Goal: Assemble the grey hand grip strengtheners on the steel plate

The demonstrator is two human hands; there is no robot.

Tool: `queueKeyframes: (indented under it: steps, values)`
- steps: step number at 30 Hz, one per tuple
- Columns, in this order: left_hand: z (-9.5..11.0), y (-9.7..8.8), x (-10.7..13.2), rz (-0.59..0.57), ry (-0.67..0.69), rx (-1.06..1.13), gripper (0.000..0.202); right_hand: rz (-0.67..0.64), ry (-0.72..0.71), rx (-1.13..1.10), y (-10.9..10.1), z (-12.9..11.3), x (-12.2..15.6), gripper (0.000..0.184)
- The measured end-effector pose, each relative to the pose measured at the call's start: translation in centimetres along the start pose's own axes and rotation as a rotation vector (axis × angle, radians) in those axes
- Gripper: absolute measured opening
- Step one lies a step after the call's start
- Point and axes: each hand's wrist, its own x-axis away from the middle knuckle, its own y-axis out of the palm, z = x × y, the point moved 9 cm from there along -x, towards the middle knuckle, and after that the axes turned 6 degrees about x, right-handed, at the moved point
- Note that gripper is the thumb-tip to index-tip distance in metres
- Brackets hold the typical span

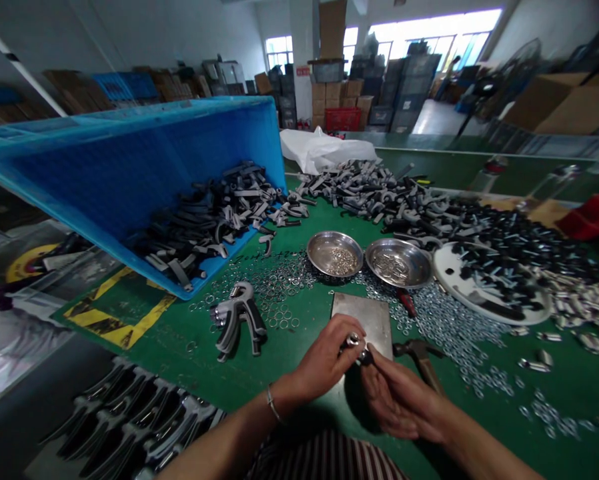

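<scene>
Over the metal plate point(374, 313), my left hand point(324, 360) is closed on a small shiny metal cylinder point(353, 339) between thumb and fingers. My right hand point(402, 400) meets it from the other side, thumb and forefinger pinched on a dark knob point(365, 358). The two pieces are close together; whether they are joined is hidden by the fingers. The lower fingers of my right hand are curled loosely. A hammer point(422, 360) lies beside the plate, and a pair of hand grips point(242, 320) stands to the left.
A tipped blue crate point(129, 160) spills grey-black handles. Steel bowls point(312, 257) point(379, 280) hold small parts. Loose rings point(282, 317) and nuts point(459, 340) cover parts of the green table. A white lid point(442, 267) carries black knobs with bolts; metal cylinders point(589, 313) lie at right.
</scene>
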Motion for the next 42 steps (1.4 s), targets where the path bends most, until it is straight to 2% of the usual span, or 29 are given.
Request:
queueKeyframes:
  steps: [1, 2, 3, 5, 6, 7, 9, 10, 11, 13, 15, 16, 18, 19, 21, 23, 25, 27, 29, 31, 33, 35, 36, 38, 40, 42]
  values:
    - [0.6, 0.3, -0.1, -0.022, 0.047, -0.028, 0.016, 0.005, 0.001, -0.007, -0.1, 0.0, 0.0, 0.065]
    - [0.9, 0.4, -0.1, -0.023, 0.063, -0.041, 0.015, 0.063, -0.025, 0.003, -0.8, -0.3, 0.0, 0.057]
    - [0.8, 0.3, -0.2, 0.003, 0.047, -0.036, 0.016, 0.156, -0.064, 0.020, -1.7, -0.8, 0.1, 0.049]
    - [0.1, -0.3, -0.2, 0.108, -0.017, -0.011, 0.019, 0.326, -0.126, 0.045, -3.3, -1.5, 0.6, 0.043]
    - [-0.1, -0.3, -0.2, 0.134, -0.032, -0.015, 0.019, 0.320, -0.115, 0.025, -3.2, -1.4, 0.6, 0.046]
    - [-0.1, 0.0, -0.2, 0.119, -0.026, -0.038, 0.017, 0.246, -0.071, -0.015, -2.6, -0.9, 0.4, 0.052]
    - [0.2, 1.2, -0.2, 0.021, 0.025, -0.116, 0.013, 0.059, 0.023, -0.073, -1.0, 0.0, 0.2, 0.066]
    - [0.2, 1.6, -0.2, -0.011, 0.042, -0.143, 0.012, 0.027, 0.032, -0.059, -0.8, 0.2, 0.2, 0.066]
    - [0.1, 1.8, -0.2, -0.008, 0.032, -0.145, 0.012, 0.057, 0.013, -0.023, -1.1, 0.1, 0.3, 0.060]
    - [-0.6, 1.1, -0.2, 0.114, -0.043, -0.094, 0.017, 0.226, -0.076, 0.031, -2.5, -0.7, 0.7, 0.046]
    - [-0.9, 0.3, -0.1, 0.230, -0.074, -0.064, 0.021, 0.276, -0.113, -0.058, -2.7, -0.8, 1.0, 0.043]
    - [-0.6, 0.3, -0.1, 0.229, -0.038, -0.080, 0.021, 0.219, -0.098, -0.150, -2.1, -0.5, 0.8, 0.044]
    - [0.6, 1.1, -0.1, 0.134, 0.106, -0.148, 0.014, 0.047, -0.055, -0.322, -0.4, 0.0, 0.6, 0.050]
    - [1.1, 1.6, 0.1, 0.082, 0.168, -0.173, 0.011, 0.004, -0.054, -0.348, -0.2, -0.1, 0.6, 0.053]
    - [1.3, 1.8, 0.4, 0.060, 0.197, -0.180, 0.008, 0.046, -0.088, -0.317, -0.9, -0.4, 0.8, 0.047]
    - [1.1, 1.5, 0.6, 0.124, 0.151, -0.158, 0.012, 0.170, -0.111, -0.288, -2.0, -0.4, 1.2, 0.042]
    - [1.2, 2.3, 0.2, 0.096, 0.147, -0.160, 0.012, 0.176, -0.072, -0.341, -1.3, 0.6, 1.4, 0.044]
    - [1.4, 4.1, -1.2, -0.055, 0.158, -0.235, 0.011, 0.071, -0.025, -0.339, 0.7, 1.7, 1.3, 0.052]
    - [0.4, 5.0, -3.4, -0.174, 0.093, -0.394, 0.014, 0.031, -0.040, -0.231, 1.4, 2.4, 1.2, 0.057]
    - [-1.8, 4.9, -6.0, -0.258, -0.030, -0.608, 0.019, 0.121, -0.095, -0.060, -0.2, 2.7, 1.3, 0.054]
    - [-4.1, 4.8, -8.0, -0.382, -0.116, -0.767, 0.018, 0.260, -0.127, 0.114, -3.1, 2.9, 2.0, 0.049]
    - [-5.6, 4.8, -9.7, -0.494, -0.143, -0.831, 0.017, 0.375, -0.117, 0.248, -6.1, 3.5, 3.5, 0.047]
    - [-5.8, 4.7, -10.7, -0.509, -0.125, -0.842, 0.020, 0.400, -0.093, 0.268, -7.1, 4.1, 4.4, 0.045]
    - [-5.1, 4.6, -13.3, -0.451, -0.056, -0.864, 0.025, 0.447, -0.040, 0.267, -8.5, 5.6, 6.7, 0.043]
    - [-4.2, 4.8, -16.6, -0.361, 0.004, -0.886, 0.021, 0.526, -0.011, 0.277, -9.2, 6.9, 9.3, 0.041]
    - [-4.1, 5.4, -20.1, -0.314, 0.005, -0.897, 0.017, 0.641, -0.017, 0.332, -9.7, 7.8, 11.6, 0.040]
